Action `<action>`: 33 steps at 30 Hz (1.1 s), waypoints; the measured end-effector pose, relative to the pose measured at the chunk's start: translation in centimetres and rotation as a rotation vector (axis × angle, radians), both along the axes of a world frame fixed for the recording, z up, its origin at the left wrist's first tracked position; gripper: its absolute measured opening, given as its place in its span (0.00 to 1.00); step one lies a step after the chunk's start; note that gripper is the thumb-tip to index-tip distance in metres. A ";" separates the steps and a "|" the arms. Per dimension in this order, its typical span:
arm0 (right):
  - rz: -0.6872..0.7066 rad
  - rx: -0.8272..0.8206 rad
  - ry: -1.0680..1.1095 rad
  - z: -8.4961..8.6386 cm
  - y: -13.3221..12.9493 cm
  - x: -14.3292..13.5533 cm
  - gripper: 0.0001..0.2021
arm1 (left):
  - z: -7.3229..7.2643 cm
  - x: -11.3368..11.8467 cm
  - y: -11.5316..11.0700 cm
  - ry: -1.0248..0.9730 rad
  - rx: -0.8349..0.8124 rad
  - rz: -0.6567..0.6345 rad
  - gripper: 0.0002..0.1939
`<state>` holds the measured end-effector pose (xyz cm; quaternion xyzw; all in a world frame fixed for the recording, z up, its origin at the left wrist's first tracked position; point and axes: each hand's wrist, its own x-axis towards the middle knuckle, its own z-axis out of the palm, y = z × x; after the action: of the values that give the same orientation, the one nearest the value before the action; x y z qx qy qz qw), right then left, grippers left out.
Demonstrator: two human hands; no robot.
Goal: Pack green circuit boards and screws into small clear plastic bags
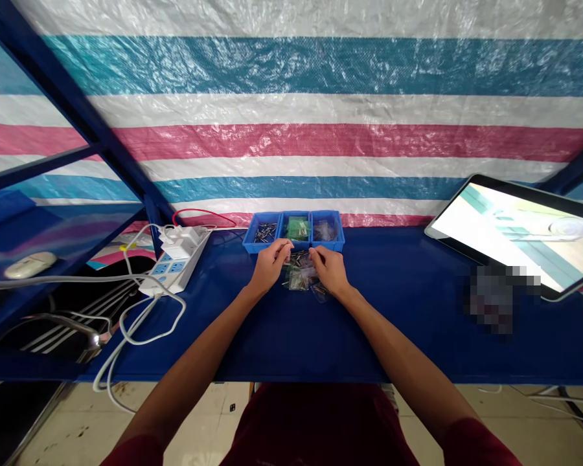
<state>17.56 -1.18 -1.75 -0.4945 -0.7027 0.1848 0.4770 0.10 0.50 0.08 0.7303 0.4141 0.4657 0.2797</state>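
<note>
My left hand [271, 264] is closed in a pinch at the left of a small pile on the blue table; whatever its fingertips hold is too small to make out. Opposite it, my right hand [331, 270] is also pinched, beside small clear plastic bags [319, 291], and its fingertips hide what is in them. Between the hands lie dark thin metal pieces [298, 257] and a greenish clear packet [298, 279]. Just behind stand three joined blue bins: the left bin holds dark metal pieces [265, 233], the middle one green packets [297, 228], the right one clear bags [324, 230].
A white power strip [175, 265] with plugged-in chargers and looping white cables [150, 336] occupies the left side. At the right, a tilted screen [525, 233] stands near a pixelated patch. A striped sheet [291, 139] hangs behind the blue table [408, 310]. A mouse [30, 265] rests on the left shelf.
</note>
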 end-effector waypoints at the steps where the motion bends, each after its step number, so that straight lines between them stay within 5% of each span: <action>1: -0.011 0.002 0.008 0.0 0.0 0.0 0.19 | 0.1 -0.1 0.0 0.052 0.029 0.013 0.14; 8: -0.042 0.066 0.050 0.2 -0.1 0.0 0.16 | 0.1 0.0 0.2 0.181 0.177 -0.006 0.14; 20: 0.115 0.042 0.044 -0.3 0.1 -0.3 0.13 | 0.0 -0.1 -0.2 0.101 0.030 -0.007 0.13; 33: 0.148 -0.029 -0.006 0.1 -0.1 -0.2 0.15 | -0.3 0.2 0.6 -0.297 -0.213 -0.070 0.14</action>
<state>17.34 -1.31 -1.62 -0.4484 -0.7362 0.2281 0.4527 0.29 1.07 -0.22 0.6339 0.3896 0.5117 0.4296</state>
